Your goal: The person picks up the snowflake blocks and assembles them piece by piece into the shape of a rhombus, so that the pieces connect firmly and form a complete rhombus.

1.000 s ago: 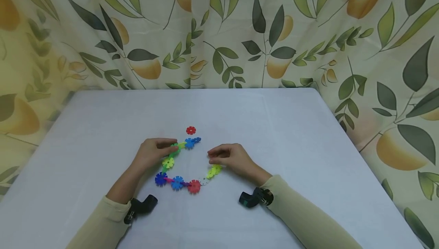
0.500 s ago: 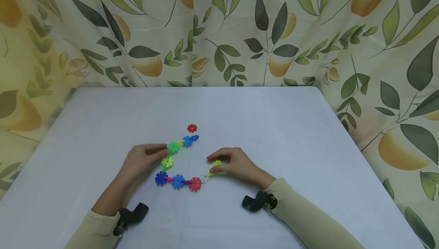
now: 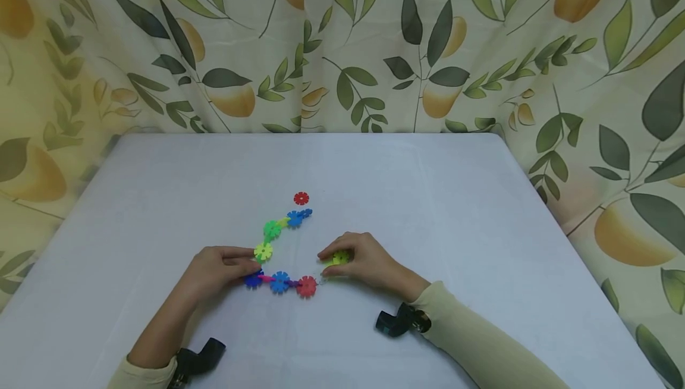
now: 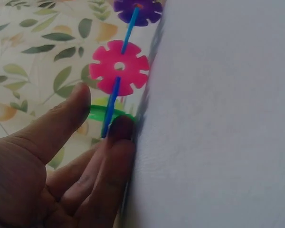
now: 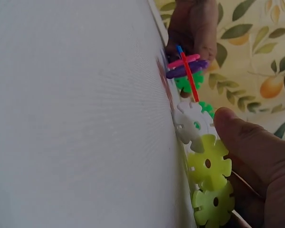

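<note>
A curved chain of notched plastic flower discs lies on the table: blue, green, yellow, pink, purple and a red disc [image 3: 307,286]. My left hand [image 3: 216,273] is at the chain's left bend, by the dark blue disc [image 3: 253,280]; in the left wrist view, thumb and fingertips pinch the green disc [image 4: 99,112] edge-on, beyond the pink disc [image 4: 118,68]. My right hand [image 3: 358,262] holds the chain's right end, its thumb and fingers around the yellow discs [image 5: 210,162]. A white disc [image 5: 192,124] joins them to the red one. The right fingertips are partly hidden.
A loose red disc [image 3: 301,198] lies just beyond the chain's far end. The white-covered table [image 3: 428,198] reaches back to a leaf-patterned curtain [image 3: 342,50]. Black wrist cameras sit on both forearms, the left one [image 3: 200,359] low over the table.
My left hand has moved down the chain from the green disc to the dark blue bend. The right hand has closed around the yellow discs and swung them slightly up. The loose red disc stays put.
</note>
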A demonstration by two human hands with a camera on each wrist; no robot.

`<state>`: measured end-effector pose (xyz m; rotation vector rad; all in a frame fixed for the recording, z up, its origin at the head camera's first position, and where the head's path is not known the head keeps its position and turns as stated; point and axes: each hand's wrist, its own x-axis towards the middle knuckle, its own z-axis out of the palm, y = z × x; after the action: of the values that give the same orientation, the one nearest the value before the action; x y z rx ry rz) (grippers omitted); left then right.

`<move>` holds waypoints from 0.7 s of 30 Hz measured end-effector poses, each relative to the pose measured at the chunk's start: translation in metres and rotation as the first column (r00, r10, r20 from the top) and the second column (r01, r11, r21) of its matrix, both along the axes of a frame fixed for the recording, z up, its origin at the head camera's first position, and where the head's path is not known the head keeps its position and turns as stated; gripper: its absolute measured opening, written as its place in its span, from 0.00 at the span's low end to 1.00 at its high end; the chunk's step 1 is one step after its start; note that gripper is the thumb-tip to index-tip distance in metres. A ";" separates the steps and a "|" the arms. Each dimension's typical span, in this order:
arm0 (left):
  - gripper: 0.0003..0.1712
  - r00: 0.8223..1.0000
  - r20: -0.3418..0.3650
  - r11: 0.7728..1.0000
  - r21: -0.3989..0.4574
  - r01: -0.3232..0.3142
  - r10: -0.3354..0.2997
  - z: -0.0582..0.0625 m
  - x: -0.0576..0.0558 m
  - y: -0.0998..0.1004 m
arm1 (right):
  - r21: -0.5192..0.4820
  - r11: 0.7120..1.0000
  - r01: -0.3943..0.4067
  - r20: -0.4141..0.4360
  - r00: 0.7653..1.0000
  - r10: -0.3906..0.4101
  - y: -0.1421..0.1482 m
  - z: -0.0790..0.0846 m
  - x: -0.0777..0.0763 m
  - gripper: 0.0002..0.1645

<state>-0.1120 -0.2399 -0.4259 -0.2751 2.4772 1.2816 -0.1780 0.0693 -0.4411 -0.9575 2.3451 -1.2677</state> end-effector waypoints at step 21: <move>0.33 0.990 -0.065 0.992 0.030 -0.124 0.125 -0.003 -0.010 0.009 | 0.034 0.998 0.056 -0.157 0.986 -0.050 -0.007 0.002 0.003 0.10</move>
<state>-0.1216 -0.2308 -0.4287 -0.3922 2.5326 1.3927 -0.1745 0.0622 -0.4393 -1.0225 2.5197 -1.2022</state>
